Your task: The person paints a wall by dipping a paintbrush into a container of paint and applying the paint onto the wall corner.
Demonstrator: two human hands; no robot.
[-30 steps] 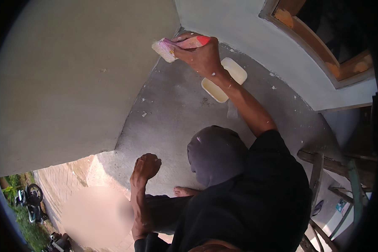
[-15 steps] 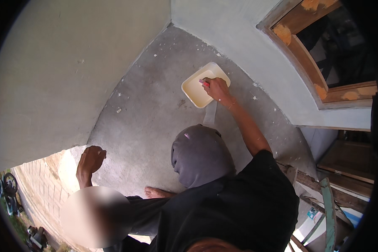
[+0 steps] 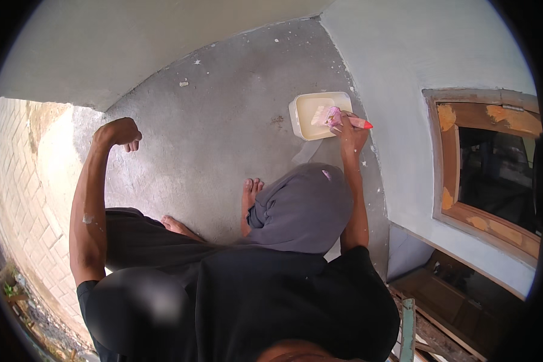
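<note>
My right hand (image 3: 351, 136) is closed around a paintbrush (image 3: 332, 116) with a pinkish, paint-smeared middle and a red handle end. The brush's pale bristles are over or in the cream-coloured paint inside a white rectangular tub (image 3: 294, 114); whether they touch the paint is hard to tell. The tub stands on the grey concrete floor (image 3: 223, 108), close to the wall on the right. Away to the left, above my bent knee, my left hand (image 3: 117, 132) hangs with its fingers curled in, and nothing shows in it.
Pale walls (image 3: 392, 108) meet at the far corner. A wooden window frame (image 3: 448, 151) with orange patches is set in the right wall. Paving (image 3: 18, 175) lies beyond the floor at left. A green wooden bar (image 3: 408, 329) and dark timber are at lower right. My bare feet (image 3: 251, 188) rest on the floor.
The view has swung, so the tub and window appear farther right and lower. My right hand has tilted the brush, and its handle now points right. My left hand stays curled.
</note>
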